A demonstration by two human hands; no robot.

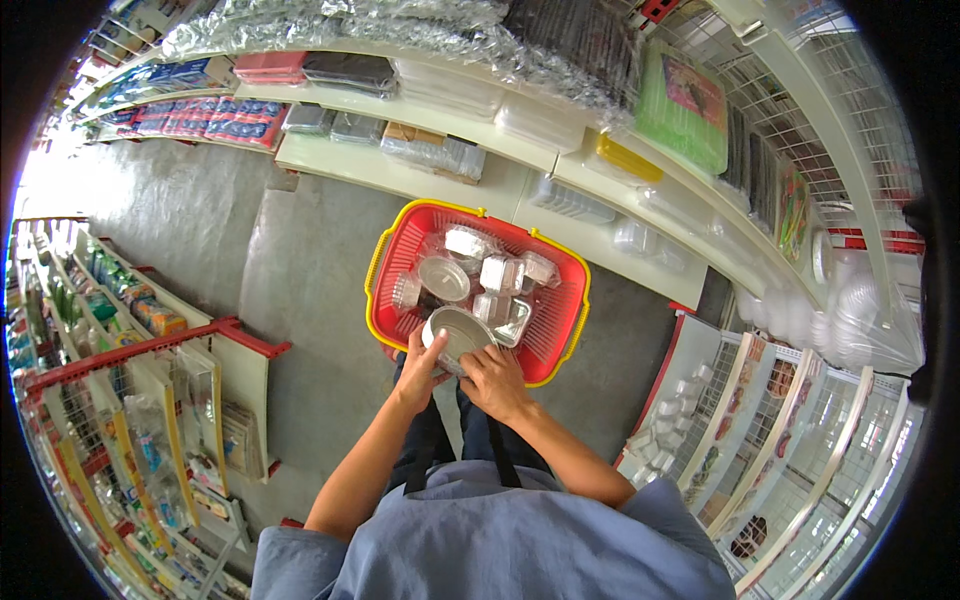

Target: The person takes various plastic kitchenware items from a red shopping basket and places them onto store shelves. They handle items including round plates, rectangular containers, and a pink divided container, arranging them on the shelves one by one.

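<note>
Both hands hold a round, pale container [459, 330] above the near side of a red shopping basket [564, 300] with yellow handles. My left hand [418, 371] grips its left side, thumb over the rim. The fingers of my right hand [495, 381] are bent at its near right edge; the fingertips are partly hidden. Another round container [444, 279] lies in the basket, beside a clear ribbed plastic pack [406, 289]. To the right are shiny clear-wrapped packs [502, 274] and a silvery tray-like container [514, 321].
A long white shelf unit [352, 159] curves across the far side, holding packs of plastic containers [450, 86]. Product racks [247, 397] with red edging stand at left. A wire rack [757, 420] is at right. Grey concrete floor [322, 277] surrounds the basket.
</note>
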